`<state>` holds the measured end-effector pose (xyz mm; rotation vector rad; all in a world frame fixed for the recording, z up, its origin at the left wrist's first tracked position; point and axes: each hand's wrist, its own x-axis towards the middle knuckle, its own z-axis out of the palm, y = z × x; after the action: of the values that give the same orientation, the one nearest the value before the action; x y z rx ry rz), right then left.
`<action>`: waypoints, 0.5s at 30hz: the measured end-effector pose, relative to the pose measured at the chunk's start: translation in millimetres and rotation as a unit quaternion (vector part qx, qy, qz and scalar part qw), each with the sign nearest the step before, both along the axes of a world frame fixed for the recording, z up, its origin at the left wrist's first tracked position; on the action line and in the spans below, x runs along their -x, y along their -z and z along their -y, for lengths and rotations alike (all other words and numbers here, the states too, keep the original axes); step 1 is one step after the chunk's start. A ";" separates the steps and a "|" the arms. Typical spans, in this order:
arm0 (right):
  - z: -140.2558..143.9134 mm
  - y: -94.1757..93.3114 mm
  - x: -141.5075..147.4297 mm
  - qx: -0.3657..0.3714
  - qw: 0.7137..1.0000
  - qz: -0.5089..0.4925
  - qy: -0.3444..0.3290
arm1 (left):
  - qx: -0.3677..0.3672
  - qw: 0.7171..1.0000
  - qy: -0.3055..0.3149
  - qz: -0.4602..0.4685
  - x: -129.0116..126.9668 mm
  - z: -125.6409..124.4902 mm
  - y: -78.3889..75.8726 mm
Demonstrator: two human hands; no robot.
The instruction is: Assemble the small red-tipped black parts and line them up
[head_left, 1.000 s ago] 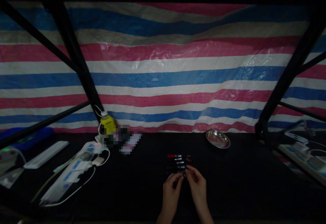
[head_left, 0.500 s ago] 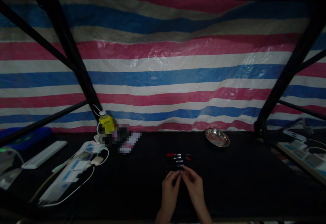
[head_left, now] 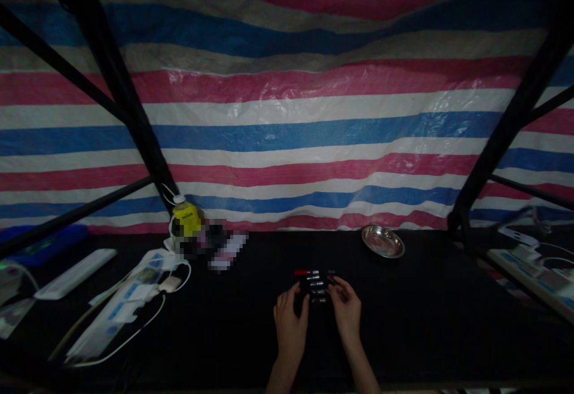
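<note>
In the head view, a row of short tube-shaped items lies on the black tabletop: a red one with a silver end (head_left: 306, 272) at the far end and several dark ones with silver ends (head_left: 316, 284) nearer me. Their exact kind is too small to tell. My left hand (head_left: 290, 317) is at the row's left, its thumb and forefinger apart around the dark ends. My right hand (head_left: 346, 309) is on the other side, thumb and forefinger slightly apart beside a small red piece (head_left: 330, 277). A small dark-and-silver piece (head_left: 331, 272) lies just beyond it.
A round metal dish (head_left: 382, 242) stands at the back right. To the left are a white power strip (head_left: 114, 304) with plugs and cables, a white bar (head_left: 76, 273) and a yellow bottle (head_left: 187, 217). Black frame posts and a striped sheet (head_left: 314, 137) bound the table.
My hands, together at the near end of the row before, have parted. The left moved left; the right moved slightly forward, to the red piece. The nearest silver end now shows uncovered.
</note>
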<state>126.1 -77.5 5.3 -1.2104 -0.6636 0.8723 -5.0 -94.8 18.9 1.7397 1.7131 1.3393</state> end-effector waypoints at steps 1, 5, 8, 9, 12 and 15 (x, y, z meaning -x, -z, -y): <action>-4.9 1.4 -2.5 -0.001 1.000 0.020 0.006 | 0.008 1.000 -0.019 -0.007 2.0 -2.8 1.7; -21.1 5.0 -6.4 0.011 0.995 0.094 0.017 | 0.047 0.998 -0.034 -0.014 4.4 -13.4 7.7; -27.9 5.4 -3.4 0.020 0.988 0.150 0.022 | 0.080 0.996 -0.030 -0.004 2.1 -18.4 10.9; -29.3 5.2 -2.0 0.021 0.986 0.164 0.023 | 0.087 0.996 -0.029 0.000 1.1 -19.3 11.7; -31.4 4.0 2.2 0.023 0.983 0.178 0.028 | 0.096 0.995 -0.026 0.004 -0.8 -21.1 14.0; -31.2 2.3 5.2 0.025 0.985 0.167 0.031 | 0.094 0.995 -0.030 0.017 -0.7 -22.6 15.8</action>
<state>120.8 -46.3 3.0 -1.4305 -0.8722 0.6418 -4.3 -72.2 3.1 1.5645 1.8228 1.1814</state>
